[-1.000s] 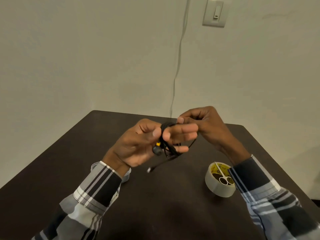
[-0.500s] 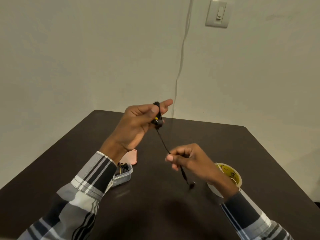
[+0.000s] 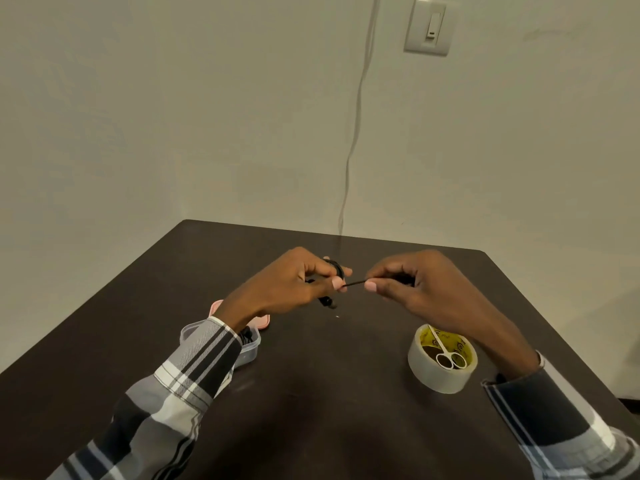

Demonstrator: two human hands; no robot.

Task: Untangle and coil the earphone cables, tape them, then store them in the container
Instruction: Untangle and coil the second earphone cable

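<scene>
A black earphone cable (image 3: pixel 355 283) runs taut between my two hands above the dark table (image 3: pixel 311 410). My left hand (image 3: pixel 294 285) pinches it, with a loop of cable over the index finger and an earbud end hanging below the fingers. My right hand (image 3: pixel 415 289) pinches the other end between thumb and forefinger. A clear plastic container (image 3: pixel 251 351) with dark cables inside sits under my left forearm, partly hidden by the sleeve. A roll of clear tape (image 3: pixel 441 372) stands at the right.
A pink lid (image 3: pixel 216 306) lies just behind the container. Small scissors (image 3: pixel 445 353) rest on top of the tape roll. A thin wall cord (image 3: pixel 353 133) hangs down to the table's far edge, below a light switch (image 3: pixel 429 26).
My left hand came down from its raised position to table-centre height. My right hand rose and moved up close to the left, so the cable span between them is now short and level.
</scene>
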